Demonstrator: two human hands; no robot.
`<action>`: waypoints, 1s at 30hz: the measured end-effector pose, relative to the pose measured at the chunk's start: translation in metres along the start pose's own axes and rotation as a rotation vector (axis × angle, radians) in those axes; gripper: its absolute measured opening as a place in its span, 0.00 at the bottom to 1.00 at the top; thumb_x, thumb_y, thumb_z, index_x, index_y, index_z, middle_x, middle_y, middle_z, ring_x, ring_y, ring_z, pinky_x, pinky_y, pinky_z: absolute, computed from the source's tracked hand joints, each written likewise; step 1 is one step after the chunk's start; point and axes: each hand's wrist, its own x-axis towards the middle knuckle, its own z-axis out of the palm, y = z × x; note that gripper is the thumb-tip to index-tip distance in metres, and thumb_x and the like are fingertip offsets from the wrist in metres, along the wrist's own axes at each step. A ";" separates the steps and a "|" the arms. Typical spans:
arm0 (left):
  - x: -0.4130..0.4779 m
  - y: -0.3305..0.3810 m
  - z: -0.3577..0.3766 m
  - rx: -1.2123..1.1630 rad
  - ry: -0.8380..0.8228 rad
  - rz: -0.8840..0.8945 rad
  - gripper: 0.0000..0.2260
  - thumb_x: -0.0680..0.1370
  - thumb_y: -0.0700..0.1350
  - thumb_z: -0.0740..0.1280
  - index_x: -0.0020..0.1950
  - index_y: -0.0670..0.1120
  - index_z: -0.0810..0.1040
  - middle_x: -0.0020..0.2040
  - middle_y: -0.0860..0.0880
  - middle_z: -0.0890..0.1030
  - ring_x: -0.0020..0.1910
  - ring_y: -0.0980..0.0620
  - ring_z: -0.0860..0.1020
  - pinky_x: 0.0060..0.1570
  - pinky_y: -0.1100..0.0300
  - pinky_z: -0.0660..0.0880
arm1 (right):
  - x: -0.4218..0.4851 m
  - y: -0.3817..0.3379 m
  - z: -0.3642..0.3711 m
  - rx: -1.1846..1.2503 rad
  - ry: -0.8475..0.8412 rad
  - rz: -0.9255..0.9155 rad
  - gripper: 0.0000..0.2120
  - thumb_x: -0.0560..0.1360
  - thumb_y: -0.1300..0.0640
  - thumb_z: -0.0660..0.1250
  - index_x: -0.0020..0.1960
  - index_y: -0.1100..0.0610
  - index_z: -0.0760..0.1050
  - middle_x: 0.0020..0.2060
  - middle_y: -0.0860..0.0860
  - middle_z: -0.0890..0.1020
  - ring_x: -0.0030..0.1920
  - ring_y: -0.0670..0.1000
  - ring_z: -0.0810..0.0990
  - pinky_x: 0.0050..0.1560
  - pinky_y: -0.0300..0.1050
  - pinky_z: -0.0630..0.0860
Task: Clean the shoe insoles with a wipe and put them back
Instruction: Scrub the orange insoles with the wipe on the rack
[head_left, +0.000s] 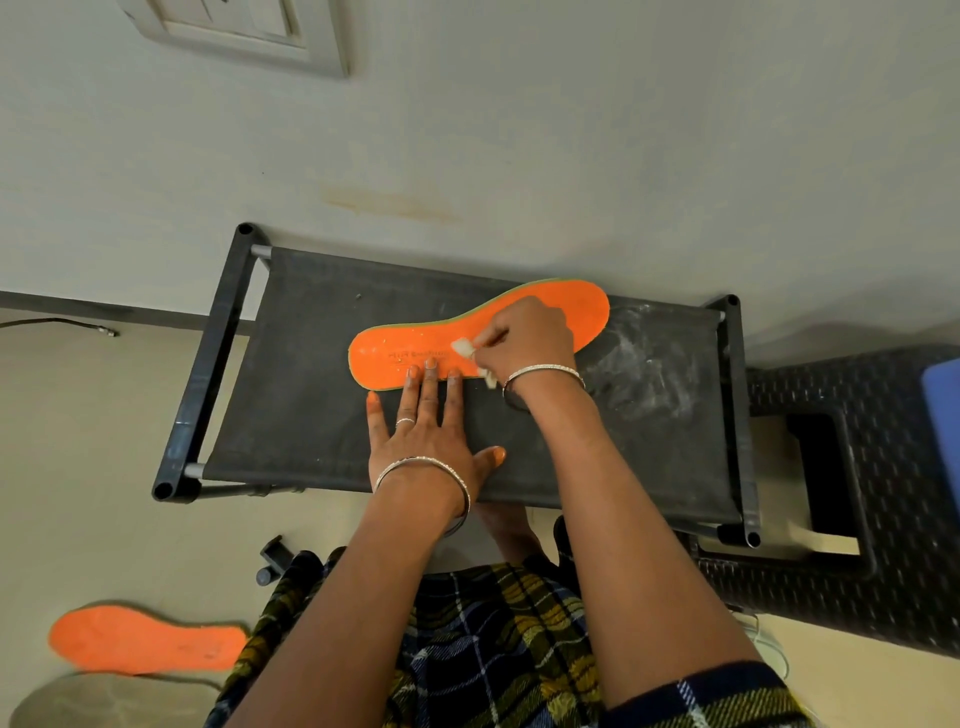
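An orange insole (405, 345) lies flat across the black fabric top of a small rack (311, 415), heel to the left. My left hand (431, 431) lies flat with straight fingers, its fingertips pressing the insole's near edge. My right hand (524, 338) pinches a small crumpled whitish wipe (464, 347) and holds it against the middle of the insole. A second orange insole (145, 642) lies on the floor at the lower left.
The rack stands against a pale wall (519, 156). A dark woven plastic stool (857, 519) sits at its right, with a blue object (943, 410) at the frame edge. A thin cable (62, 326) lies on the floor at left. White scuff marks (644, 364) cover the fabric's right part.
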 end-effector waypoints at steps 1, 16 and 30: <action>0.000 0.000 0.000 0.001 -0.001 0.002 0.39 0.80 0.68 0.48 0.78 0.50 0.29 0.77 0.47 0.28 0.77 0.47 0.30 0.75 0.37 0.36 | -0.001 -0.003 0.001 -0.004 -0.043 -0.017 0.04 0.71 0.58 0.74 0.44 0.51 0.86 0.46 0.48 0.86 0.52 0.53 0.81 0.56 0.47 0.77; 0.002 -0.002 0.002 0.015 -0.004 0.010 0.40 0.80 0.68 0.49 0.78 0.50 0.28 0.77 0.47 0.27 0.76 0.47 0.29 0.74 0.38 0.35 | 0.006 -0.004 0.010 0.103 0.067 -0.023 0.02 0.71 0.57 0.74 0.41 0.53 0.86 0.40 0.49 0.86 0.47 0.54 0.83 0.50 0.47 0.79; 0.002 -0.006 0.002 0.011 -0.010 0.025 0.39 0.80 0.68 0.48 0.78 0.51 0.28 0.77 0.48 0.27 0.76 0.47 0.29 0.75 0.38 0.35 | 0.009 0.003 0.004 0.090 0.254 0.000 0.10 0.76 0.61 0.67 0.52 0.53 0.85 0.51 0.50 0.85 0.52 0.52 0.82 0.52 0.43 0.74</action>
